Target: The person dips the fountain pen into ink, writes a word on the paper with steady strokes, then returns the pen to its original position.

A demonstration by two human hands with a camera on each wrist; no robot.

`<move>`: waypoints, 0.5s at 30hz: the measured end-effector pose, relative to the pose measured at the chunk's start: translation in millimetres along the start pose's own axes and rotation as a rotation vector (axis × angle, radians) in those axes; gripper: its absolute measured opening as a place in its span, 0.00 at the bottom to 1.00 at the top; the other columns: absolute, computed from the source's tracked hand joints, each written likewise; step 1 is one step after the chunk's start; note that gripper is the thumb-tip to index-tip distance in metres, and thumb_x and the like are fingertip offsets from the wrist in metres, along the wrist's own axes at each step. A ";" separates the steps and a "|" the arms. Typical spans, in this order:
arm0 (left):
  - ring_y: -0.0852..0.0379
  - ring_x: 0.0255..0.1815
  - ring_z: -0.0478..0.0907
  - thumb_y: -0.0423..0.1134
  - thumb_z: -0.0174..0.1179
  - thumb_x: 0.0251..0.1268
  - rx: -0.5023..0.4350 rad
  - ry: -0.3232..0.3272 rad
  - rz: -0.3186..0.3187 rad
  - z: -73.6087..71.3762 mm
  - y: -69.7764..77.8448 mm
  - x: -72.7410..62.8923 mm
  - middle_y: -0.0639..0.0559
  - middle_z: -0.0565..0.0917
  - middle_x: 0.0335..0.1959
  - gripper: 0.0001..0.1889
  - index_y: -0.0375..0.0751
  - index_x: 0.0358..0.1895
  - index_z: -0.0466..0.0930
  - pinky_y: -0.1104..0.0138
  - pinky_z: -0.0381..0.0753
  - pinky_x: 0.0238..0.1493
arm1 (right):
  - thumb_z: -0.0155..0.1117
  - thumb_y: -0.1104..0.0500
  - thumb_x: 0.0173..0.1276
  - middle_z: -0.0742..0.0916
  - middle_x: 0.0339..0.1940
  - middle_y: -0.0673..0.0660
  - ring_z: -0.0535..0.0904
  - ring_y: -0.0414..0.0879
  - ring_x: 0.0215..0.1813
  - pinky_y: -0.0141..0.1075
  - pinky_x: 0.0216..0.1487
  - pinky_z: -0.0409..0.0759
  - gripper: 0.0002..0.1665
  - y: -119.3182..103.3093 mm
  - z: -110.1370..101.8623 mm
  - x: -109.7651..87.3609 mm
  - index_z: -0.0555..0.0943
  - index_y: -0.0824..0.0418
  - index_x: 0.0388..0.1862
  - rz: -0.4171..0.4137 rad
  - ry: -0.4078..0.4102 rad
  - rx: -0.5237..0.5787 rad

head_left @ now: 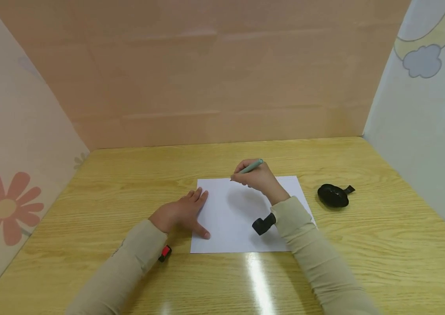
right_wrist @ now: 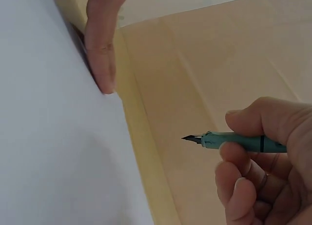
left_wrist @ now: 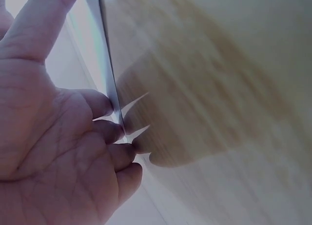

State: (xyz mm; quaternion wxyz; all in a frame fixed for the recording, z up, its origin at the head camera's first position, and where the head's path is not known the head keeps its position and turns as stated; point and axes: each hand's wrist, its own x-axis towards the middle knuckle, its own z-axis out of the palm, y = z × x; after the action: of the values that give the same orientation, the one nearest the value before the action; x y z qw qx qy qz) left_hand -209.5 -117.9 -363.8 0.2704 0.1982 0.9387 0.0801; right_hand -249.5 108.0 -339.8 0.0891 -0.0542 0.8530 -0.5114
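Your right hand (head_left: 258, 178) pinched the green fountain pen (head_left: 252, 166) between thumb and curled fingers, its bare nib raised clear of the white paper (head_left: 220, 214), near the paper's far edge. Your left hand (head_left: 184, 213) lay spread at the paper's left edge, fingers fairly straight, gripping nothing. The pen looked ready, but no strokes showed on the paper, so all marking seemed still left to do. No brand, label or writing could be read anywhere

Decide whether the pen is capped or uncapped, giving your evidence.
Uncapped: the right wrist view shows the pen with its dark nib bare.
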 end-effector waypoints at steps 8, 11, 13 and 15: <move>0.45 0.75 0.35 0.64 0.68 0.40 0.009 -0.001 -0.005 1.2 1.6 1.7 0.46 0.37 0.76 0.63 0.42 0.74 0.38 0.49 0.47 0.71 | 0.70 0.54 0.53 0.78 0.17 0.48 0.72 0.42 0.25 0.32 0.26 0.70 0.08 11.6 23.4 10.2 0.80 0.56 0.26 0.041 -0.010 0.003; 0.45 0.75 0.35 0.64 0.68 0.40 0.003 0.000 -0.004 1.0 2.7 1.3 0.46 0.37 0.76 0.63 0.42 0.74 0.38 0.49 0.46 0.71 | 0.71 0.54 0.53 0.78 0.17 0.48 0.72 0.42 0.24 0.32 0.25 0.68 0.08 12.5 28.1 10.7 0.80 0.56 0.26 0.042 -0.004 -0.018; 0.45 0.75 0.35 0.64 0.68 0.40 0.009 0.003 -0.005 1.2 3.2 1.6 0.46 0.37 0.76 0.63 0.42 0.74 0.38 0.50 0.47 0.71 | 0.71 0.55 0.53 0.78 0.17 0.48 0.72 0.41 0.24 0.32 0.26 0.69 0.08 13.7 30.2 10.9 0.80 0.56 0.26 0.039 -0.003 -0.030; 0.45 0.75 0.35 0.64 0.68 0.40 0.012 0.003 -0.008 1.6 3.7 2.3 0.46 0.38 0.76 0.63 0.42 0.74 0.38 0.50 0.47 0.71 | 0.70 0.54 0.53 0.78 0.18 0.48 0.72 0.41 0.24 0.32 0.27 0.70 0.08 15.3 31.9 11.3 0.80 0.55 0.26 0.042 -0.003 -0.050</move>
State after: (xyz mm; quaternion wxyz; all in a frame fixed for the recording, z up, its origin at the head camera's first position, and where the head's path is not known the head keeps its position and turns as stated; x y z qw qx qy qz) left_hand -209.3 -113.5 -365.2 0.2682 0.1961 0.9403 0.0736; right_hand -253.9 85.6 -369.0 0.0998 -0.0391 0.8664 -0.4877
